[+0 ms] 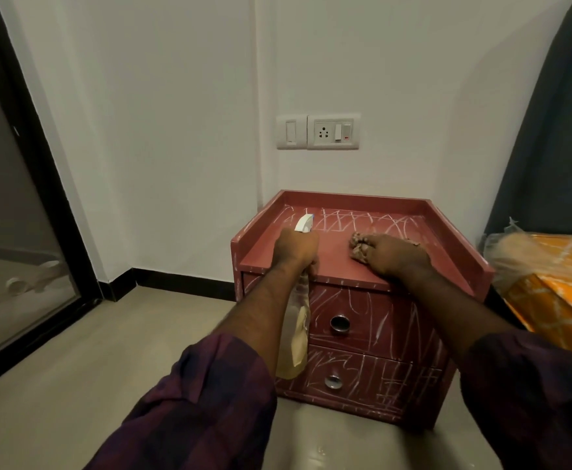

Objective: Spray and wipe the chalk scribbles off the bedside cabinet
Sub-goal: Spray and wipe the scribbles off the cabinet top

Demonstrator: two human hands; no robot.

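Atop cabinet (338,256), right hand (396,255) clutching cloth (358,247), left hand (294,248) gripping bottle (294,334)

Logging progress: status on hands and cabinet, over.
Left grip holds spray bottle. Right grip holds cloth on cabinet top. Unwiped scribbles on drawers. Nothing blocking.

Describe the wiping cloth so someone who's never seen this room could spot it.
Find the red bedside cabinet against the white wall. On its top, the right hand holds a crumpled cloth. Unlike the spray bottle in the left hand, it's brownish and bunched up.
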